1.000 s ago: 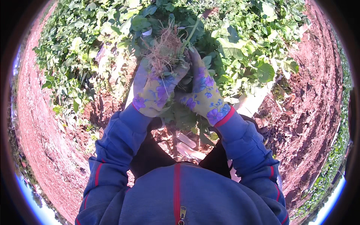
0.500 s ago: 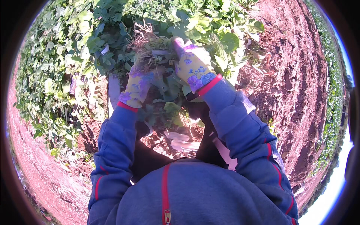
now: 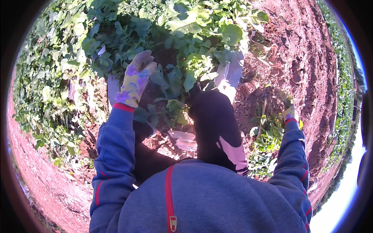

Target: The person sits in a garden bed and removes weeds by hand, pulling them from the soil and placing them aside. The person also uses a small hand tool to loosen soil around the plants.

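Note:
My left hand [image 3: 136, 79], in a yellow glove with purple flowers, is held over low leafy plants [image 3: 167, 83]. Its fingers are stretched out, with nothing in them. Far out to the right, my right hand [image 3: 290, 113] wears a matching glove and reaches down near the reddish soil. A tuft of thin weeds [image 3: 286, 100] shows at its far end. The fingers there are foreshortened and hidden, so whether they grip the tuft cannot be made out.
Dense leafy plants [image 3: 50, 89] cover the left and far side. Pulled greenery [image 3: 268, 149] lies beside my knee [image 3: 213, 112]. Pale sheeting [image 3: 233, 72] shows at the bed's edge. Bare reddish soil [image 3: 299, 50] runs along the right.
Both hands were together over the plants around a rooted bunch of weeds. My right hand has swung far to the right, and the bunch has left the middle. My left hand has opened.

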A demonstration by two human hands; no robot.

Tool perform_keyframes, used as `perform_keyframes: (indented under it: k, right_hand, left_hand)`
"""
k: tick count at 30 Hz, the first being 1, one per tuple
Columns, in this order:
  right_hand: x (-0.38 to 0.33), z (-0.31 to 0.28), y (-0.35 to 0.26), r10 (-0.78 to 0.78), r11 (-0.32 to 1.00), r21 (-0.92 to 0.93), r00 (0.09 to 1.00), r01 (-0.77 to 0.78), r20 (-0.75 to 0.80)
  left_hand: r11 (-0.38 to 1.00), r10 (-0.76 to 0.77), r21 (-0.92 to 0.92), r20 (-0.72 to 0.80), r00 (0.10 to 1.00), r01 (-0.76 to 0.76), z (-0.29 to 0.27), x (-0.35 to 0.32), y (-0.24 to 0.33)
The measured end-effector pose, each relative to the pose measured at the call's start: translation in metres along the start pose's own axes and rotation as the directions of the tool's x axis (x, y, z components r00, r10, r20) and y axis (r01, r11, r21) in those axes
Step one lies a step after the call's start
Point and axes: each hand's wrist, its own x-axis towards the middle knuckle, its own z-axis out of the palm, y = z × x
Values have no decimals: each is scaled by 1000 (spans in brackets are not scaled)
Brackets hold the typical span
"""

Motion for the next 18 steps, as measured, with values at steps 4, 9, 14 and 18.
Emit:
perform_keyframes:
  k: [4,9,14,18]
  right_hand:
    - [-2,56,41,-39,996,-78,999,40,16]
    - [14,60,-69,-429,873,192,893,448,-136]
    - [-3,4,-206,-715,615,348,686,708,-134]
    - [8,-6,-275,-789,534,358,604,766,-115]
  left_hand:
    - [999,25,41,-3,1000,-24,6,0,7]
    - [975,81,213,-90,993,-60,-6,-1,-1]
    - [983,117,160,-178,977,-89,-18,7,-25]
    - [964,-125,221,-126,984,150,-23,1,-17]
